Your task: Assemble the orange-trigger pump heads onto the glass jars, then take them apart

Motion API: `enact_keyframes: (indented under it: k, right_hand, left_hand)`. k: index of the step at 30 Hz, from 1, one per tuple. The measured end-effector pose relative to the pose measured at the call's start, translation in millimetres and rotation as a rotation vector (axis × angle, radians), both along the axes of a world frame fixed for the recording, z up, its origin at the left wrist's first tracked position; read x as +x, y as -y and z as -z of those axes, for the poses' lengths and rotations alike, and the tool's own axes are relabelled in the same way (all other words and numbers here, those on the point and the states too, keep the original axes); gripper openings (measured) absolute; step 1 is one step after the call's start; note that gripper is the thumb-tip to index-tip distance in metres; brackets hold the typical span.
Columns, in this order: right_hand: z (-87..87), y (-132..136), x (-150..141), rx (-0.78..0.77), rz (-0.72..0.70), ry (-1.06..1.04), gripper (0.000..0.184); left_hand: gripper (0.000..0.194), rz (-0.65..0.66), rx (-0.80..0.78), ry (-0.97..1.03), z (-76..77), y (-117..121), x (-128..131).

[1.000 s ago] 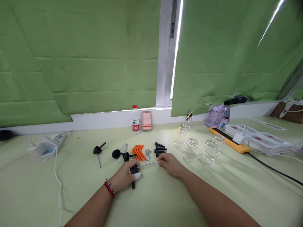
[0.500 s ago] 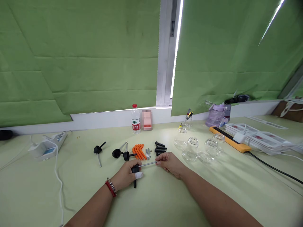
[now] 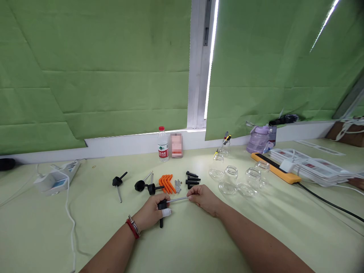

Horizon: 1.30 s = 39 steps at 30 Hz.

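Observation:
My left hand [image 3: 155, 208] is closed around a black round cap [image 3: 162, 205] with a black handle pointing down toward me. A thin metal rod [image 3: 178, 199] runs from the cap to the right. Its far end is pinched between the thumb and fingers of my right hand [image 3: 204, 199]. White tape wraps my left thumb. Just beyond my hands lie similar black caps with rods [image 3: 140, 185], bent orange pieces [image 3: 167, 184], several small metal pins [image 3: 178, 185] and black ridged, screw-like parts [image 3: 192, 179]. Another cap with a rod [image 3: 116, 181] rests farther left.
Clear glass jars [image 3: 231, 172] stand at the right, one holding tools [image 3: 226, 139]. Behind are a water bottle [image 3: 163, 145] and a pink box [image 3: 176, 145]. A yellow power strip [image 3: 275, 168] and papers [image 3: 309, 167] lie right; a white power strip [image 3: 61, 178] with cable lies left.
Both hands keep the same hold on the cap and rod, with hardly any movement. A brownish shape, unclear, has appeared at the far right edge beside the papers.

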State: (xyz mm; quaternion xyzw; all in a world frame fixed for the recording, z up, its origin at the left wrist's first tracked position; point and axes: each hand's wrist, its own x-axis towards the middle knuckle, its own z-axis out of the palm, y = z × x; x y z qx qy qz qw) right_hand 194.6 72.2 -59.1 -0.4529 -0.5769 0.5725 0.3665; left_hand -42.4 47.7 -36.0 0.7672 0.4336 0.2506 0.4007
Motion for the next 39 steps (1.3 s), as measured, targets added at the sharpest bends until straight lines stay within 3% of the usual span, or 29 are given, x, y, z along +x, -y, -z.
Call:
enact_keyframes:
  k: [7, 13, 19, 26, 39]
  right_hand:
    - [-0.7, 2.7, -0.6, 0.068, 0.011, -0.010, 0.014]
    - [2.1, 0.2, -1.1, 0.021, 0.002, -0.025, 0.010]
    - [0.0, 0.1, -1.0, 0.098, -0.006, 0.120, 0.008]
    - [-0.3, 1.2, -0.4, 0.181, -0.041, 0.269, 0.028]
    - [3.4, 0.1, 1.2, 0.120, -0.083, 0.228, 0.041]
  left_hand:
    - [0.013, 0.011, 0.006, 0.008, -0.7, 1.3, -0.1]
    - [0.014, 0.006, -0.005, 0.015, -0.5, 1.2, -0.1]
    - [0.014, 0.010, -0.012, 0.006, -1.4, 0.9, -0.5]
    - [0.017, 0.004, 0.004, -0.015, -2.2, 1.5, 0.1]
    - [0.017, 0.014, -0.020, 0.009, -1.4, 1.2, -0.3]
